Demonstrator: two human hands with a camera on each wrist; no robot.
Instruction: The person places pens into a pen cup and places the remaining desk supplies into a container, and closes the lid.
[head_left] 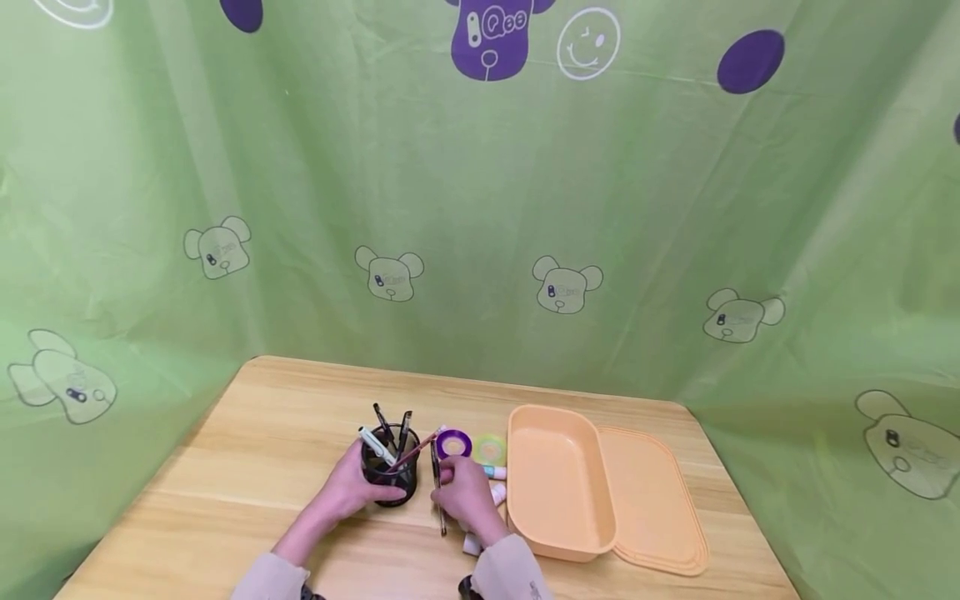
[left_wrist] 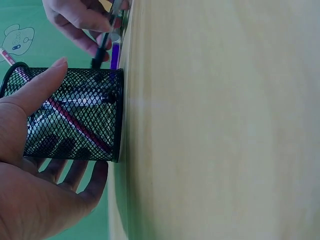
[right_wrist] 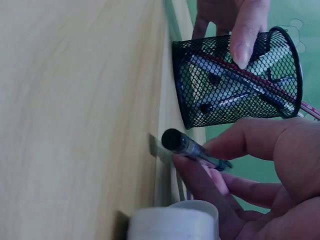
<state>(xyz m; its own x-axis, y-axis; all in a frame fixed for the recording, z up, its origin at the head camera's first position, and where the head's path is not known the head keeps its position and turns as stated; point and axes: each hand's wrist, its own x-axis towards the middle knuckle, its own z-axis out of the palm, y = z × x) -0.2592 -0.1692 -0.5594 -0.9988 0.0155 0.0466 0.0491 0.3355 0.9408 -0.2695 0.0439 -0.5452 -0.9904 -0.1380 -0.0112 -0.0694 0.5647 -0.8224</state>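
Curtain (head_left: 480,183): green, behind the mesh cup (head_left: 405,481); white lettering on a purple bear print (head_left: 489,50), only a "Q" legible with confidence; print on the small bears too small to read
Table (head_left: 300,408): light wood grain, under the cup
Box (head_left: 558,483): plain orange, uncovered, right of the cup
Lid (head_left: 656,500): orange, right of the cup, beyond the box
Left hand (head_left: 352,490): curled round the cup, thumb on its near side
Right hand (head_left: 468,497): just right of the cup, pinching a black pen (head_left: 436,467) between thumb and fingers; partly blocks the view of small items
Tape rolls: purple roll (head_left: 467,444) and yellow-green roll (head_left: 480,450), right of the cup, short of the box
Tubes: turquoise-and-white tube (head_left: 495,472) and white cylinder (head_left: 472,544), right of the cup, labels unreadable
Cup contents: white marker (head_left: 377,446), red pencil (head_left: 417,450), dark pens (head_left: 405,429), leaning
Black pen: outside the cup, just right of it, marking illegible
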